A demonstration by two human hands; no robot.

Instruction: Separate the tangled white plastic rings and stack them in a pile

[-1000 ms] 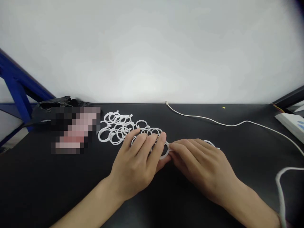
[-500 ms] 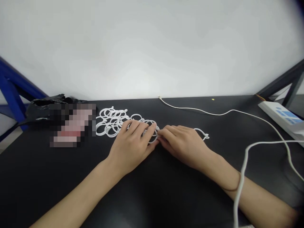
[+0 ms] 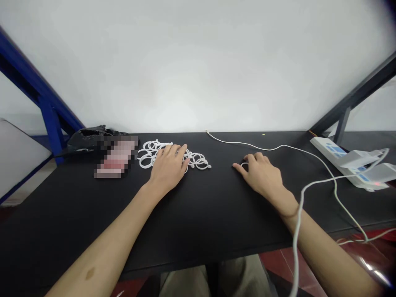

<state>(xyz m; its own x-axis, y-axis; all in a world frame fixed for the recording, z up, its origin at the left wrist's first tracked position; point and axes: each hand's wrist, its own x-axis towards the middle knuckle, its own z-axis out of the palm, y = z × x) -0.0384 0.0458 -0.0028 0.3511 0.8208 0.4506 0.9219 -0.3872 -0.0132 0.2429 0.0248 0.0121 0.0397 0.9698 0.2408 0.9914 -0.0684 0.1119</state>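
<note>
A cluster of thin white plastic rings (image 3: 145,161) with small tabs lies on the black table. My left hand (image 3: 168,168) rests palm down over the middle of it, fingers spread and thumb apart, hiding the rings beneath. To its right, overlapping white rings (image 3: 199,160) stick out of the same cluster. Farther right, my right hand (image 3: 261,171) lies low over the table with its thumb stretched out to the left. Part of a single white ring (image 3: 244,163) shows between that thumb and the fingers; the palm covers the rest.
A white power strip (image 3: 324,145) with plugged-in adapters stands at the right. One white cable (image 3: 247,143) runs along the back; another white cable (image 3: 298,231) crosses above my right forearm. On the left lie a black plastic bag (image 3: 83,140) and a blurred-out pinkish item (image 3: 116,159).
My hands, which were close together at the rings, have moved apart, the right one going right. The camera view has shifted, so the table's front edge and my legs now show.
</note>
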